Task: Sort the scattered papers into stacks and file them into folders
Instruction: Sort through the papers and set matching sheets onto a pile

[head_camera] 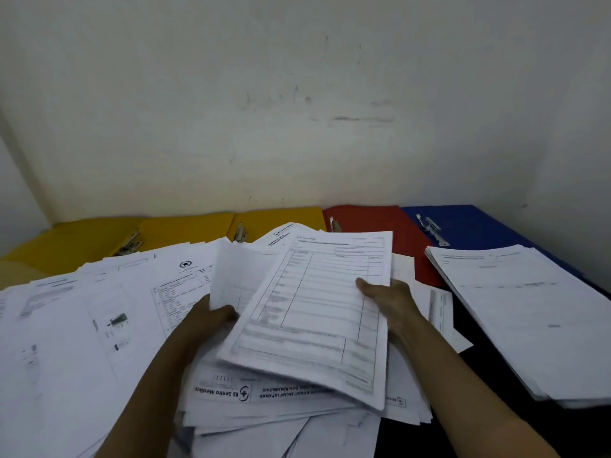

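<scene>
Right hand clamped on right edge of printed form bundle, thumb on top, lifted over scattered papers | left hand pinching folded sheet at centre | folders at wall: two yellow, one red, one blue | sorted stack partly on blue | legible upside down: "RS Sentra Medika" sheet.

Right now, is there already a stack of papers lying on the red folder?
No, the red folder lies open and bare, while the one tidy stack rests on the blue folder to its right.
</scene>
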